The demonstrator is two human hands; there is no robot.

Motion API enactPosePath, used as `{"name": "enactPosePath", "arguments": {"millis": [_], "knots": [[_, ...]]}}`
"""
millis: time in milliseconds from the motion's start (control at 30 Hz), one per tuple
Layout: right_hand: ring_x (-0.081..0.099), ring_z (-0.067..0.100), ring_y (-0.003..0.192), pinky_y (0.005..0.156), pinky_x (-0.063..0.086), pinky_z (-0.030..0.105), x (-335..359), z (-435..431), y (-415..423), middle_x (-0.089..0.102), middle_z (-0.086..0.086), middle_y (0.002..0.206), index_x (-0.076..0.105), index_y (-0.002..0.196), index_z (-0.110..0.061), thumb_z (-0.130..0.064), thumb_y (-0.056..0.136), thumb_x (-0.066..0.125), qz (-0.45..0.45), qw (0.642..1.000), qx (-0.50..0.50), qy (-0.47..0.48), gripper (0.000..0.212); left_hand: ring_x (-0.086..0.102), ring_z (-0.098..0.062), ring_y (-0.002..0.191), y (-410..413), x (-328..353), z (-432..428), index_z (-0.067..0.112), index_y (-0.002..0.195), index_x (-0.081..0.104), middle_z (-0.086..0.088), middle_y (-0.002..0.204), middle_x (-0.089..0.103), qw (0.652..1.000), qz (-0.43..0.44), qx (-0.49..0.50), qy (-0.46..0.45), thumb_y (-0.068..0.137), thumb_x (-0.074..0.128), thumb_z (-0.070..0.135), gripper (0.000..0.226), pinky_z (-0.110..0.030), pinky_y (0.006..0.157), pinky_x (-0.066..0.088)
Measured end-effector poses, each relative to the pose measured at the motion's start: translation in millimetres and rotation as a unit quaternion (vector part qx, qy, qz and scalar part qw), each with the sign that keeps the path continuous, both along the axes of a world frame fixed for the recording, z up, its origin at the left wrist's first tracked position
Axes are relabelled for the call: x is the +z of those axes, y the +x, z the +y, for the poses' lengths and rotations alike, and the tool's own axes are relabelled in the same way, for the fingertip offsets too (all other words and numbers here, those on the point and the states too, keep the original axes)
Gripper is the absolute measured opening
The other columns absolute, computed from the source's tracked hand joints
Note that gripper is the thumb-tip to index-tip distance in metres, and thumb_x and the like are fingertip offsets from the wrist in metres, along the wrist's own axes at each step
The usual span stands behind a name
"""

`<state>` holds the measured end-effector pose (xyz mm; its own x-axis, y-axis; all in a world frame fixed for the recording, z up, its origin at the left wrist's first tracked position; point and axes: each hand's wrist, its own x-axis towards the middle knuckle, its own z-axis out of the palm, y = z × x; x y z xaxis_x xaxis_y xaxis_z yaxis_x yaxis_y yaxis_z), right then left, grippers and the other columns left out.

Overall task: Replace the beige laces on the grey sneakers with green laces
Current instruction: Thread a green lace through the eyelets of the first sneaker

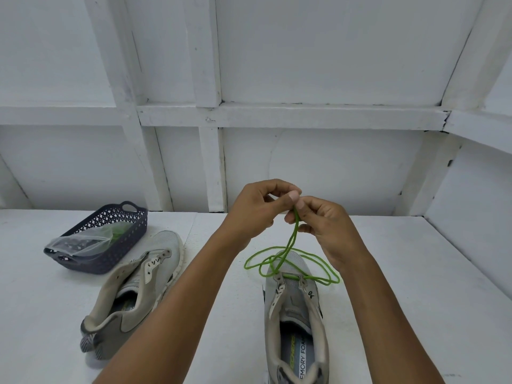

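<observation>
Count first: two grey mesh sneakers, one thin bright green lace in play, one dark blue perforated plastic basket and one clear plastic bag.

The sneaker nearer the middle [293, 306] sits toe-away between the forearms. The green lace [290, 241] crosses its lowest eyelets, and the rest of the eyelets look bare. From there the lace rises to the hands, which are up above the toe, pressed close together. Left hand [255, 210] and right hand [327, 225] both pinch the lace at its top between thumb and fingertips. The slack lies in loose loops over the toe and spills onto the table on the right side.

The other sneaker [144, 275] is off to the left, angled, with no lace in it as far as I can see. Just behind it is the basket [122, 245], with the bag [80, 241] draped over its near rim. There's something green in the bag, can't tell what.

Everything sits on a plain white tabletop [401, 286] against a white panelled wall [304, 51] with raised battens.
</observation>
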<state>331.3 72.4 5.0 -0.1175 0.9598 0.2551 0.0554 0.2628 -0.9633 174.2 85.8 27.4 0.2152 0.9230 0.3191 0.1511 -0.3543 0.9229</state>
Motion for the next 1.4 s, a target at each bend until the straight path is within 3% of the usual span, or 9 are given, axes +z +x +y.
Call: {"name": "enactPosePath", "arguments": {"millis": [100,433,700,800,867,933,1100,1233,1400], "knots": [[0.066,0.012,0.081,0.08,0.052,0.035,-1.7,-0.7,0.9,0.07,-0.003,0.074,0.073,0.09,-0.015,-0.045,0.087,0.055,0.002,1.0,0.021,-0.005,0.034,0.049,-0.013,0.063,1.8,1.7,1.9,0.012,0.089,0.075,0.009,0.062,0.063,1.0,-0.009,-0.003,0.011,0.092,0.07,0.019,0.009,-0.017,0.052,0.04],[0.062,0.021,0.072,0.077,0.054,0.031,-2.4,-15.8,8.0,0.065,0.005,0.07,0.069,0.084,-0.011,-0.03,0.091,0.056,0.064,0.972,0.216,-0.061,0.024,0.055,-0.011,0.061,-6.3,0.2,26.3,0.006,0.09,0.073,-0.002,0.074,0.067,0.995,-0.085,0.039,-0.043,0.091,0.07,0.016,0.011,-0.026,0.056,0.049],[0.065,0.023,0.067,0.07,0.057,0.034,0.9,-20.2,5.9,0.067,0.012,0.073,0.063,0.088,-0.004,-0.024,0.089,0.058,0.115,0.957,0.252,-0.086,0.021,0.058,-0.011,0.062,-2.8,-16.2,39.8,0.009,0.089,0.072,-0.003,0.076,0.066,0.995,-0.04,0.076,-0.046,0.093,0.068,0.017,0.01,-0.024,0.052,0.05],[0.065,0.022,0.066,0.067,0.056,0.032,-1.8,-16.3,4.0,0.067,0.01,0.071,0.063,0.087,-0.003,-0.022,0.089,0.056,0.123,0.973,0.174,-0.084,0.02,0.064,-0.01,0.091,-7.4,-18.7,40.0,0.019,0.12,0.067,0.002,0.111,0.067,0.996,0.07,0.056,0.015,0.097,0.062,0.018,0.023,-0.024,0.071,0.056],[0.066,0.024,0.068,0.067,0.055,0.032,-2.7,-12.9,4.0,0.068,0.011,0.073,0.063,0.087,-0.002,-0.024,0.087,0.056,0.115,0.981,0.132,-0.078,0.023,0.052,-0.005,0.121,-14.9,-16.2,38.5,0.03,0.137,0.054,0.009,0.138,0.053,0.986,0.147,-0.004,0.082,0.098,0.059,0.013,0.043,-0.016,0.096,0.045],[0.065,0.025,0.069,0.068,0.055,0.033,-4.0,-11.2,5.2,0.069,0.013,0.075,0.063,0.088,-0.002,-0.026,0.087,0.057,0.105,0.984,0.119,-0.079,0.025,0.039,-0.001,0.134,-18.7,-9.8,32.7,0.035,0.136,0.055,0.012,0.147,0.047,0.959,0.228,-0.077,0.147,0.097,0.06,0.012,0.045,-0.013,0.108,0.031],[0.064,0.025,0.07,0.071,0.055,0.034,-2.9,-15.5,3.1,0.068,0.014,0.075,0.064,0.087,-0.003,-0.027,0.088,0.055,0.093,0.984,0.129,-0.078,0.025,0.058,-0.009,0.116,-12.4,-14.9,27.5,0.011,0.114,0.072,0.002,0.12,0.069,0.947,0.234,-0.05,0.214,0.095,0.065,0.014,0.021,-0.032,0.101,0.046],[0.062,0.024,0.065,0.066,0.055,0.032,-1.4,-21.5,4.1,0.065,0.015,0.07,0.061,0.085,-0.002,-0.025,0.089,0.054,0.115,0.979,0.145,-0.088,0.024,0.052,0.0,0.124,-14.9,-15.3,21.6,0.027,0.126,0.063,0.007,0.132,0.062,0.955,0.195,-0.124,0.185,0.095,0.065,0.017,0.033,-0.015,0.104,0.039],[0.062,0.023,0.063,0.065,0.055,0.032,3.9,-27.5,6.2,0.063,0.013,0.067,0.059,0.084,-0.002,-0.024,0.088,0.053,0.124,0.977,0.15,-0.091,0.023,0.063,-0.012,0.111,-13.8,-20.3,22.3,0.01,0.111,0.073,0.0,0.115,0.071,0.965,0.159,-0.114,0.175,0.095,0.064,0.017,0.02,-0.03,0.099,0.048]]}}
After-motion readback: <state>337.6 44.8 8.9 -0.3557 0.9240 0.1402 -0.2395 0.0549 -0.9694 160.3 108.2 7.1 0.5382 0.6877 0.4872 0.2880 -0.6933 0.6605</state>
